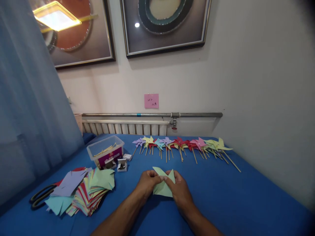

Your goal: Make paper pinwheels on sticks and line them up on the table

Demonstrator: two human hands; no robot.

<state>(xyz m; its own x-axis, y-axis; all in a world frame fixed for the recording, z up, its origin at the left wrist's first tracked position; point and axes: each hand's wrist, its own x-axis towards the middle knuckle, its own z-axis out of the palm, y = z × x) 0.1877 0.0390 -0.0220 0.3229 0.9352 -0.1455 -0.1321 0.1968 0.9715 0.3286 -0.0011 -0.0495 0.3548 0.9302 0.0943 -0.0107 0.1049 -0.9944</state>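
A light green paper pinwheel blank [162,189] is held above the blue cloth, some of its corners folded inward. My left hand [149,182] grips its left side, the thumb pressed near the paper's centre. From the other side my right hand [179,188] pinches it, and both thumbs meet at the middle. The fingers behind the paper are partly hidden. To the left lies a fanned stack of cut coloured paper [90,196], with a lilac sheet [70,181] and a light blue sheet [59,204] beside it.
Finished pinwheels on sticks [179,143] lie in a row along the back. A clear plastic box [105,150] holds wooden sticks. Small white boxes [122,165] stand before it. Black-handled scissors [40,196] lie at left, partly under paper. A blue curtain [27,98] hangs left.
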